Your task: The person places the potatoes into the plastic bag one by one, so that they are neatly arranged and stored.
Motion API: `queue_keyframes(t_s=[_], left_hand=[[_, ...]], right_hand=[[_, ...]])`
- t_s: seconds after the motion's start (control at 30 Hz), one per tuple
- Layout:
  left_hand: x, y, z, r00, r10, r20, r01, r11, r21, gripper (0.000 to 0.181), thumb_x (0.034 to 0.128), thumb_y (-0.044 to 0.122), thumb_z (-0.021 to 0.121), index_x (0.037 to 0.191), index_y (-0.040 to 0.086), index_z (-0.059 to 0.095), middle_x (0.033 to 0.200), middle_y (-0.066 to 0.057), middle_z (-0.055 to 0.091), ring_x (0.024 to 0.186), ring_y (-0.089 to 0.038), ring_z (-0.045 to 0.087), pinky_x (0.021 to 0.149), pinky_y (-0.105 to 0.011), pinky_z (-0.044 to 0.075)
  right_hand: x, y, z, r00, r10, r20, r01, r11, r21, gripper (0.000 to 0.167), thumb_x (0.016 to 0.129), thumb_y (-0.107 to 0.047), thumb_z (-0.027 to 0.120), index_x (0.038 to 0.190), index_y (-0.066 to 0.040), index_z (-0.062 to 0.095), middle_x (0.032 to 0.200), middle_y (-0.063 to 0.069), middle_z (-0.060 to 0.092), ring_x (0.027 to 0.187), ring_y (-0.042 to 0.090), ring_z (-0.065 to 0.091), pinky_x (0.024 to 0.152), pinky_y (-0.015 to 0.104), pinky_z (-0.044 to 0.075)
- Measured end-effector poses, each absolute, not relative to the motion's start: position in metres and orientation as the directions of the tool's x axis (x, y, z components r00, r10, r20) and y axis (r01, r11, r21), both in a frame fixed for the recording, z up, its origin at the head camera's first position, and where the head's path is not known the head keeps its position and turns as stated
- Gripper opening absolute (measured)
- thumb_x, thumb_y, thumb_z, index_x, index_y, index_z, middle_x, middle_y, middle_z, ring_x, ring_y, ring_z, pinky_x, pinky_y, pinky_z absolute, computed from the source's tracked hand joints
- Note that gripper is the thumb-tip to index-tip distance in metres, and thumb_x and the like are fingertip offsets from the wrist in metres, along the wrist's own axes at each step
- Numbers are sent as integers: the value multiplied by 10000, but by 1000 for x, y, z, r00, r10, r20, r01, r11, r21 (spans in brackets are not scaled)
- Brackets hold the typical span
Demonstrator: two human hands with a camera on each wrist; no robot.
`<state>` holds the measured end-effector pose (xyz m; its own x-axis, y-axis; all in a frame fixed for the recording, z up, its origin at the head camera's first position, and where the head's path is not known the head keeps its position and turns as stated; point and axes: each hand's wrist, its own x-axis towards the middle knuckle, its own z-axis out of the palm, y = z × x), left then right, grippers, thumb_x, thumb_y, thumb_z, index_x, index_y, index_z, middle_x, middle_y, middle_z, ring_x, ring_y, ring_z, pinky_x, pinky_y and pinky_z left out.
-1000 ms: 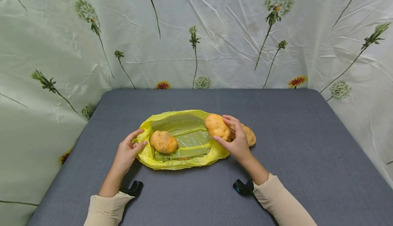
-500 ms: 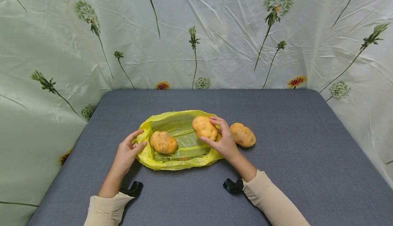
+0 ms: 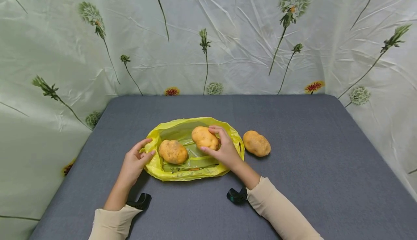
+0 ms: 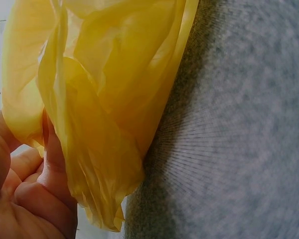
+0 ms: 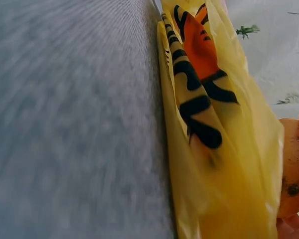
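A yellow plastic bag (image 3: 192,177) lies with its mouth spread wide on the grey table. My left hand (image 3: 131,164) pinches its left rim; the left wrist view shows the thin film (image 4: 104,109) between thumb and fingers. Inside the bag, at the left, rests one potato (image 3: 173,151). My right hand (image 3: 228,152) grips a second potato (image 3: 204,138) over the bag's opening, apart from the first. In the right wrist view, the bag's printed side (image 5: 224,149) partly hides this held potato (image 5: 293,169). A third potato (image 3: 256,143) lies outside, just right of the bag.
The grey cloth-covered table (image 3: 309,182) stretches around the bag on all sides. Behind and beside it hangs a pale curtain (image 3: 241,41) printed with flowers. Black wrist mounts (image 3: 237,196) sit under both forearms.
My right hand has carried its potato leftward and slightly down, from the bag's right edge to over its middle. The third potato has come into full view. The left hand stays put.
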<state>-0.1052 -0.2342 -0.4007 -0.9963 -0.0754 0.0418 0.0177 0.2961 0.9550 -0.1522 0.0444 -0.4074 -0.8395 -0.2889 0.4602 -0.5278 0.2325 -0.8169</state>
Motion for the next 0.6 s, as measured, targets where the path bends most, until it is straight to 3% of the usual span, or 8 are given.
queue_keyframes(t_s=[0.3, 0.6], left_hand=[[-104, -232, -399, -995, -72, 64, 39, 312, 949, 446, 863, 7, 576, 1271, -58, 409, 613, -33, 366, 507, -55, 349, 430, -192, 332], [-103, -232, -399, -996, -73, 56, 30, 313, 949, 452, 865, 16, 578, 1279, -48, 409, 616, -32, 363, 513, -61, 350, 436, -198, 332]], right_hand=[[-169, 28, -434, -834, -343, 433, -521, 229, -822, 578, 699, -192, 784, 1162, -14, 488, 1230, 97, 454, 1163, 206, 401, 936, 399, 347], [-174, 17, -437, -839, -398, 371, -501, 297, -813, 554, 738, -209, 753, 1179, -29, 470, 1221, 76, 461, 1145, 189, 417, 922, 363, 359]])
